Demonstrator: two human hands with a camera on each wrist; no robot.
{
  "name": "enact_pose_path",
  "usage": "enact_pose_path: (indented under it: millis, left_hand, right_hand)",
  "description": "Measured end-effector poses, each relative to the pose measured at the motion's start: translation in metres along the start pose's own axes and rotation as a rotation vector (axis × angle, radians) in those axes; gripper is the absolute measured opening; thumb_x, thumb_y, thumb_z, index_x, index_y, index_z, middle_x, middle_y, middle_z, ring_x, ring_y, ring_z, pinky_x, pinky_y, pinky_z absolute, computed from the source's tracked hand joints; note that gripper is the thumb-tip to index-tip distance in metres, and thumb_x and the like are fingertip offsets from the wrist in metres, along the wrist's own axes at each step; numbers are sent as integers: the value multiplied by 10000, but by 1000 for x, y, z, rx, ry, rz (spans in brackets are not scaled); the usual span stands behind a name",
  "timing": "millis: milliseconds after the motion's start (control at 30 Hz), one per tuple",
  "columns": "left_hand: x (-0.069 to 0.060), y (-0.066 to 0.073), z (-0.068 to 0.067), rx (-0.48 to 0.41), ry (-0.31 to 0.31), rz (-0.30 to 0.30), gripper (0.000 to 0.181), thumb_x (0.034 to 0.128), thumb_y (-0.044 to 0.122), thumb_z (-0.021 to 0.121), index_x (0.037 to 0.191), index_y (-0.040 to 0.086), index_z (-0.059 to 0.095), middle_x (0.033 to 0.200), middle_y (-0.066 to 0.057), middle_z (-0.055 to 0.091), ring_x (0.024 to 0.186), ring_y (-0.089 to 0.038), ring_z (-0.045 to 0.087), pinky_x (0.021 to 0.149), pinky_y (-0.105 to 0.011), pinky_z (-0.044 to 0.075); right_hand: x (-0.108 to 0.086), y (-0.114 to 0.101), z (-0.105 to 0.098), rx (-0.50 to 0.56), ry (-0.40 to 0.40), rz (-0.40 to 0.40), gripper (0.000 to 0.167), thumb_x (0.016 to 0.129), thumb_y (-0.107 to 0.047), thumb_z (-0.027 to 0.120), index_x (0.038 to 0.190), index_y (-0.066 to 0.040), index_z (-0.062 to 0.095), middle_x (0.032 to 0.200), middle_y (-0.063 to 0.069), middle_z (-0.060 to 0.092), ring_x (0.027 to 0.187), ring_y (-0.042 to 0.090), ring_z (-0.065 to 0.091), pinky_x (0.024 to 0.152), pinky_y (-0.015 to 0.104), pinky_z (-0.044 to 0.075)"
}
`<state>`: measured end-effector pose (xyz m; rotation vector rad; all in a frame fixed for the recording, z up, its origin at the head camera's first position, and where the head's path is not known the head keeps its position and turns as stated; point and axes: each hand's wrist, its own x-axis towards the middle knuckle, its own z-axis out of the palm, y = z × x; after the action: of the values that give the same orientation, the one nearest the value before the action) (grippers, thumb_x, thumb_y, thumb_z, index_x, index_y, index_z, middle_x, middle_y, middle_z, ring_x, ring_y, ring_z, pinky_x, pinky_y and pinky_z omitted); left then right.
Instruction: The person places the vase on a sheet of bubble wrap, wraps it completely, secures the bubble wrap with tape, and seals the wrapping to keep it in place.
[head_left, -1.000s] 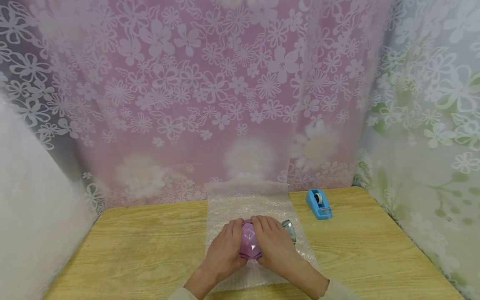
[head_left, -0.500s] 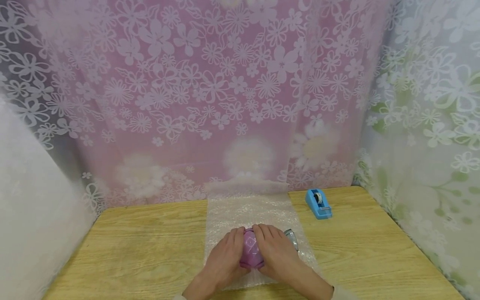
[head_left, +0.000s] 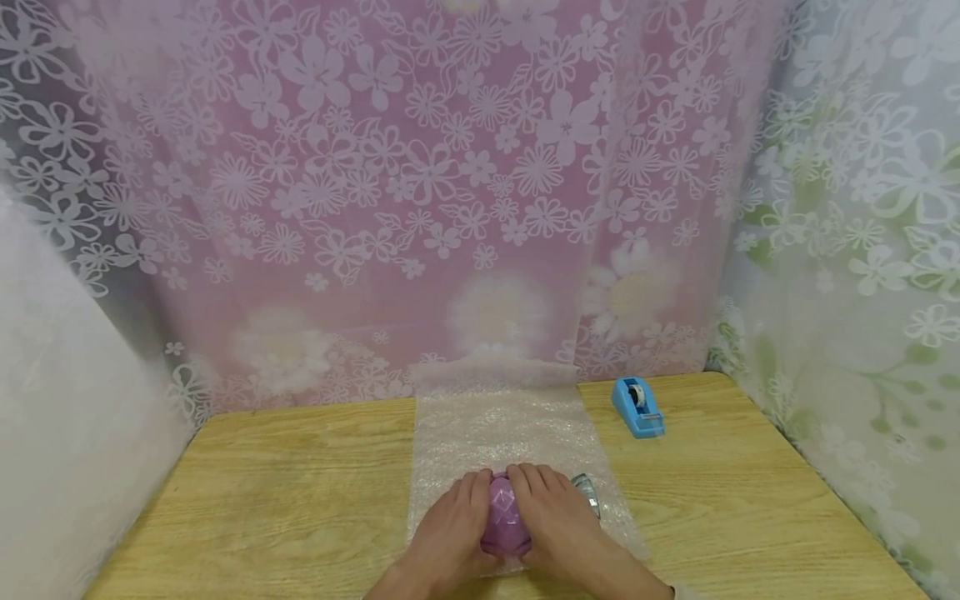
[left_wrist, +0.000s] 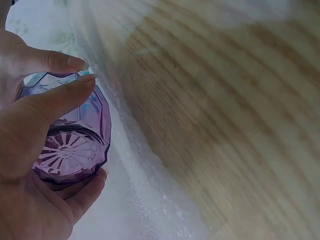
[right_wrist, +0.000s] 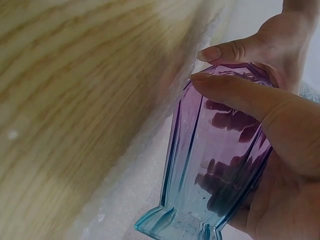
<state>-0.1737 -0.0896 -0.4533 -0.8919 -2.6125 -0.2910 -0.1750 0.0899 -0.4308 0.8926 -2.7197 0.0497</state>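
Note:
A faceted glass vase (head_left: 506, 517), purple fading to teal, lies on its side over a sheet of bubble wrap (head_left: 495, 425). My left hand (head_left: 453, 525) grips its purple end, where the left wrist view shows the round ribbed base of the vase (left_wrist: 70, 155). Beside it, my right hand (head_left: 558, 525) curls round the purple part of the body. Both thumbs sit close together on the near side. In the right wrist view, the flared teal end of the vase (right_wrist: 180, 222) sticks out past my right hand. Some fingers show through the glass.
A blue tape dispenser (head_left: 637, 408) stands at the back right of the wooden table (head_left: 285, 492). Pink floral curtain (head_left: 375, 208) hangs behind the table. Pale sheeting closes in both sides. The far end of the bubble wrap turns up against the curtain.
Both hands and the vase have moved toward me along the bubble wrap, with the grip kept. The vase has turned a little between the hands. The tape dispenser has not moved.

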Motion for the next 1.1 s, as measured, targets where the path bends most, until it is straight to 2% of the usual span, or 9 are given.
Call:
enact_pose_path:
  millis: [233, 433, 567, 667, 800, 1100]
  left_hand:
    - [-2, 3, 0, -7, -20, -9, 948, 609, 401, 871, 1295, -44, 391, 1122, -130, 523, 987, -232, 560, 858, -332, 493]
    - [-4, 4, 2, -5, 12, 17, 914, 616, 417, 862, 1258, -47, 407, 1073, -122, 528, 924, -222, 563, 804, -320, 506]
    - [-5, 5, 3, 17, 21, 29, 905, 633, 450, 843, 1249, -57, 416, 1070, -135, 539, 918, -230, 572, 792, -318, 511]
    - [-4, 5, 4, 22, 0, 23, 915, 643, 481, 831, 1256, -55, 415, 1082, -142, 542, 931, -236, 573, 797, -321, 511]
    - [-4, 6, 4, 4, -35, 7, 916, 651, 480, 825, 1270, -53, 410, 1092, -141, 540, 945, -233, 567, 811, -324, 507]
    - [-6, 6, 6, -16, -51, 0, 942, 666, 545, 796, 1276, -59, 409, 1094, -137, 533, 952, -226, 559, 820, -326, 504]
  right_hand:
    - [-3, -1, 0, 25, -23, 0, 899, 572, -342, 879, 1275, 33, 463, 1213, 166, 527, 1101, 307, 515, 932, 435, 442]
    - [-6, -2, -1, 67, -63, 12, 876, 632, -363, 854, 1297, 37, 447, 1240, 171, 514, 1125, 312, 498, 947, 449, 427]
    - [-7, -2, -1, 101, -121, 37, 856, 670, -349, 829, 1325, 26, 426, 1280, 173, 493, 1163, 316, 477, 977, 464, 402]
    - [-6, -2, -1, 120, -155, 54, 852, 676, -332, 826, 1338, 14, 415, 1298, 165, 480, 1181, 316, 463, 993, 474, 386]
    - [-7, -2, -1, 120, -150, 51, 849, 665, -327, 829, 1328, 18, 426, 1284, 160, 488, 1174, 314, 467, 986, 472, 391]
    - [-8, -2, 1, 136, -143, 51, 846, 672, -337, 820, 1328, 24, 428, 1280, 161, 491, 1170, 314, 471, 977, 479, 397]
